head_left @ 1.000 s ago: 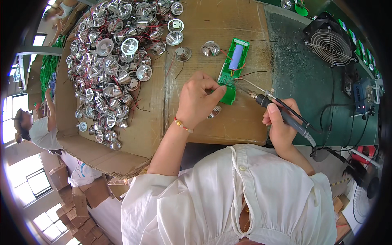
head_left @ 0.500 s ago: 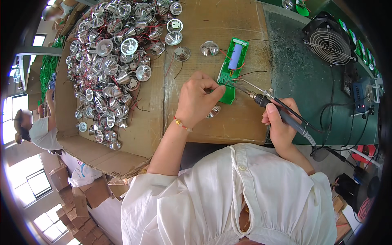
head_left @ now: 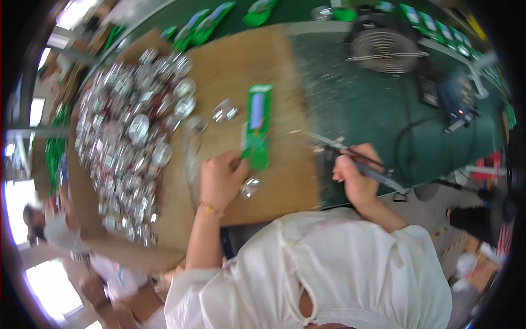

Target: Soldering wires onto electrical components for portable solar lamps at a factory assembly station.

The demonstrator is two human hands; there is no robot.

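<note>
A person works on a green board at a brown table.

The left hand pinches the low end of the green board, which lies flat on the table. The right hand is wrapped tight around a thin pen-like tool. Shiny silver cups sit piled nearby.

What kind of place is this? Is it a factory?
Probably a small electronics assembly workshop. The right hand holds a soldering iron near a green circuit board, beside a big pile of shiny metal parts.
</note>
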